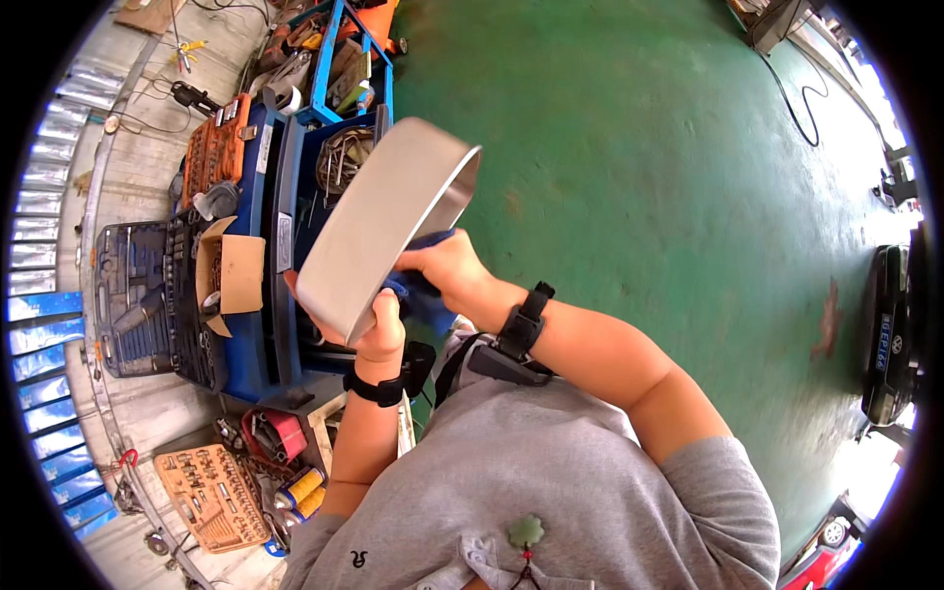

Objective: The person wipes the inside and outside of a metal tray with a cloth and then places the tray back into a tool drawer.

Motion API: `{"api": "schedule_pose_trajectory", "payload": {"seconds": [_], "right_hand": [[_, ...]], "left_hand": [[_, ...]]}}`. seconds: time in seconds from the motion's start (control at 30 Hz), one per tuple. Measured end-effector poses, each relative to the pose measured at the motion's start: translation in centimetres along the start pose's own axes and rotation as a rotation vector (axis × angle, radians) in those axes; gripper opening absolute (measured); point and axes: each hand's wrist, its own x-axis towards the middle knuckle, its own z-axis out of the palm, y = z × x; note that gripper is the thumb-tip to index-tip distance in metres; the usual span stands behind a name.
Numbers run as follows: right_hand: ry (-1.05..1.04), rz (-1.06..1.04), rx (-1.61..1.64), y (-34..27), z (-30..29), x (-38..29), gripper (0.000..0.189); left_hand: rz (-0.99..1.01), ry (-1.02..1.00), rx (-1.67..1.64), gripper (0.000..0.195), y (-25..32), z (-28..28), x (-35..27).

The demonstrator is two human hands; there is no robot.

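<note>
A smooth metal pan [380, 217] with rounded corners is tilted on its side before me, its opening turned to the right. My left hand [380, 332] grips its near end, with the thumb over the rim and fingers behind the wall. In my right hand [453, 273] is a dark blue cloth [428, 299], bunched at the pan's opening and partly hanging below the hand. The pan's wall hides most of its inside and some of the cloth.
Left stands a blue tool cabinet [251, 361] bearing an open cardboard box [243, 273], an orange socket set [215, 147] and a dark tool case [136, 295]. Its drawer holds a bowl of metal parts [343, 162]. Another socket set [214, 498] and spray cans [301, 490] lie lower left.
</note>
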Motion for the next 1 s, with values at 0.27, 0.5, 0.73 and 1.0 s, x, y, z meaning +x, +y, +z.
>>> {"api": "schedule_pose_trajectory", "payload": {"seconds": [0.27,0.5,0.73,1.0], "right_hand": [[0.099,-0.369,-0.088,-5.0,-1.9,3.0,0.014],[-0.191,-0.177,-0.014,0.6,1.2,-0.4,0.017],[-0.169,-0.105,-0.253,3.0,-0.3,0.7,0.024],[0.238,-0.390,-0.738,0.2,-2.8,3.1,0.035]], "left_hand": [[-0.043,-0.095,0.065,0.074,-0.8,-2.3,-0.7],[-0.114,0.263,-0.321,0.055,4.5,2.8,2.4],[-0.266,0.278,-0.250,0.063,4.4,2.3,2.4],[-0.426,0.258,-0.245,0.067,3.2,-0.8,1.4]]}}
